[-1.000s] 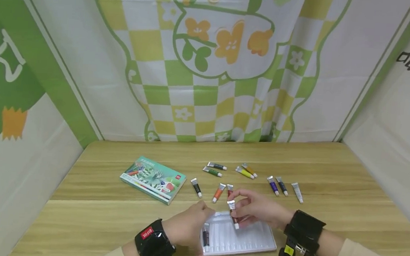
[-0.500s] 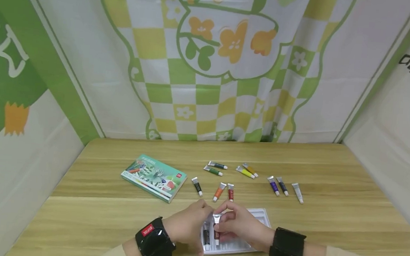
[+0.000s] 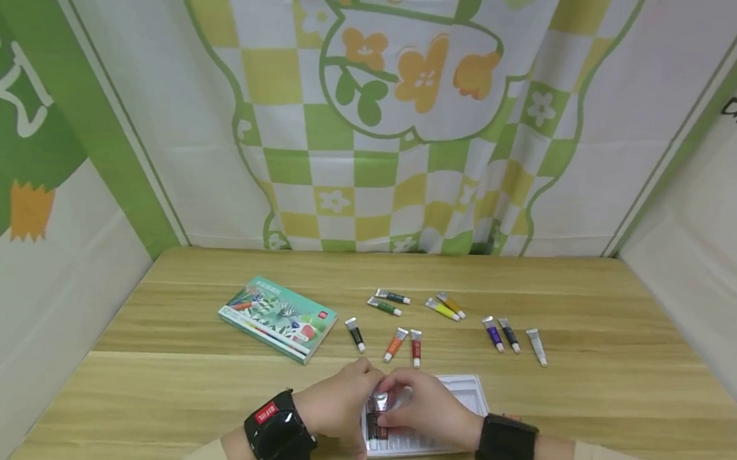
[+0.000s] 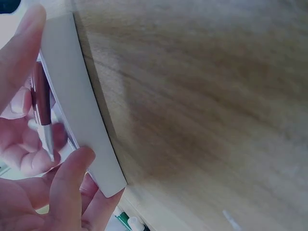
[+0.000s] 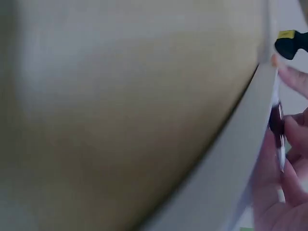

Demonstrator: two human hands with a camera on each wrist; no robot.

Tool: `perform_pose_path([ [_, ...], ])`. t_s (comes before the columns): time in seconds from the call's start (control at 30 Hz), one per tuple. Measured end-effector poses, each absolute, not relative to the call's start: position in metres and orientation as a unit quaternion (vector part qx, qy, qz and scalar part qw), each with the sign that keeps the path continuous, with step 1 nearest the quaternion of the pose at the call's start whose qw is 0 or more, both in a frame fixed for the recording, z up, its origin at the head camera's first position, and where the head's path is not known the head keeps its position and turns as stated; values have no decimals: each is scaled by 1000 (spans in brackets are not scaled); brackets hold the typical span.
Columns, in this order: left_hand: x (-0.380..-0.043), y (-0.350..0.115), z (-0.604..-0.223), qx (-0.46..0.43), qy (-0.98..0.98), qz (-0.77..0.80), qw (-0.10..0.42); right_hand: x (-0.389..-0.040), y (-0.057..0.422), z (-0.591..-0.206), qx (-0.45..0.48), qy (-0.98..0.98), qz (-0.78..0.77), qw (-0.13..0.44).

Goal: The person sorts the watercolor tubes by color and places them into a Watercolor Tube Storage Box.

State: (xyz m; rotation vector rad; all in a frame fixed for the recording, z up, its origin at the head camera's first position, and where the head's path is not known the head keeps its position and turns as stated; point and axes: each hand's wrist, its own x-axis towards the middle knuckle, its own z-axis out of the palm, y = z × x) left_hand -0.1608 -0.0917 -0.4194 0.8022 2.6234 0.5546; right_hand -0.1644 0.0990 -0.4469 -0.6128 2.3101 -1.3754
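Observation:
A shallow white plastic tray with narrow slots (image 3: pixel 469 391) lies near the table's front. My left hand (image 3: pixel 338 401) grips its left end, thumb and fingers at opposite corners; in the left wrist view its pale side wall (image 4: pixel 84 106) spans between them. Over the left slots, my right hand (image 3: pixel 432 407) pinches a small dark red-brown paint tube (image 4: pixel 42 98) by its silver crimped end. A dark paint tube (image 3: pixel 373 427) lies in the leftmost slot, right beside the held one. The right fingers cover part of the tray.
Beyond the tray lie loose paint tubes: black (image 3: pixel 356 335), orange (image 3: pixel 395 345), red (image 3: pixel 415 348), green (image 3: pixel 385 306), yellow (image 3: pixel 443 309), purple (image 3: pixel 493 334) and white (image 3: pixel 537 346), among others. A teal illustrated box (image 3: pixel 278 319) sits at the left. A patterned curtain (image 3: pixel 372 187) hangs behind the table.
My right hand has carried the red-brown tube leftward and down to the tray's left slots, beside the dark tube. My left hand has kept its grip on the tray's end.

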Motion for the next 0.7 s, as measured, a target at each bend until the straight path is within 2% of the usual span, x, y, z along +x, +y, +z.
perform_pose_path([
  [0.33, -163, -93, -421, 277, 922, 196, 185, -173, 96, -431, -380, 880, -263, 107],
  [0.53, -164, -91, -420, 277, 922, 191, 191, -171, 96, -427, -392, 884, -227, 113],
  [0.7, -164, -91, -419, 273, 922, 197, 191, -170, 96, -424, -407, 886, -198, 97],
])
